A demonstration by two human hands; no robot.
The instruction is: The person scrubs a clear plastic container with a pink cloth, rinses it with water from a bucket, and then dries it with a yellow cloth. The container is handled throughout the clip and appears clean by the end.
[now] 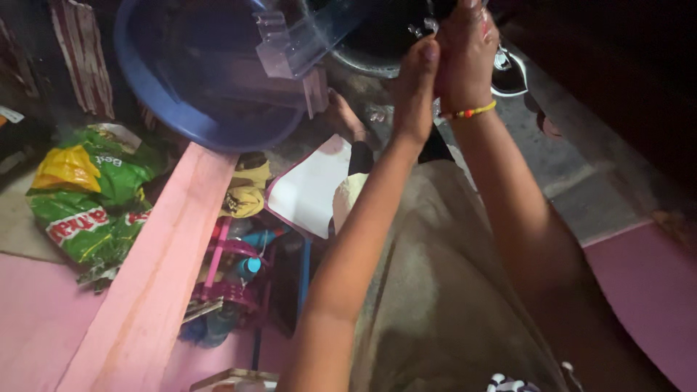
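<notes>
Clutter around a long pink wooden plank

Left of the plank lies a crumpled green-and-yellow plastic bag; above its far end, a round blue plastic basin; right, a pink wire rack.

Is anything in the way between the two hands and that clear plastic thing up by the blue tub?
Nothing visible blocks it. The left hand and right hand are pressed together at the top, beside the clear plastic piece that sits over the blue tub. Only a dim open gap lies between them; whether they hold anything is hidden.
</notes>
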